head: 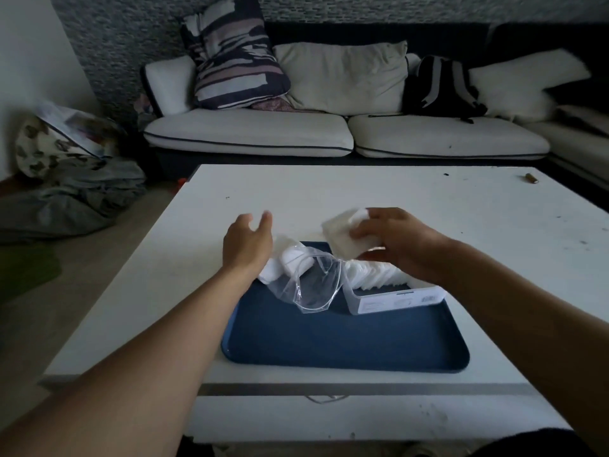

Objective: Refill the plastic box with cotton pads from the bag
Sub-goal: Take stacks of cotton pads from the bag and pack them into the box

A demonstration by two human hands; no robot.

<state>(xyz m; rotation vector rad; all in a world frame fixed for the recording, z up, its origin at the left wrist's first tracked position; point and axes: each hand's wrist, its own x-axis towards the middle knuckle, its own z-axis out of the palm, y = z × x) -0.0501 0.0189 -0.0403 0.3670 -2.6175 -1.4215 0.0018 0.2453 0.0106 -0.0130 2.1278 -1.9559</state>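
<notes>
Dim living room. White low table (329,189) in front, scuffed with dark specks. Beyond, white sofa (250,133) with dark piping, striped cushion (230,57), cream cushion (342,77), black backpack (441,87). Mottled grey wall (115,44) behind. Crumpled grey fabric (72,199) on pale floor at left.

view: one head-worn wide-angle camera, no second view to share with
position: above the near edge of the worktop (428,199), at the person's head
facing: forward and down, both forearms reaching in from the bottom corners
nearness: close to the tray (346,341) at mid-frame; the sofa (250,133) lies well beyond the worktop's far edge
distortion: straight edges bow toward the frame's borders
</notes>
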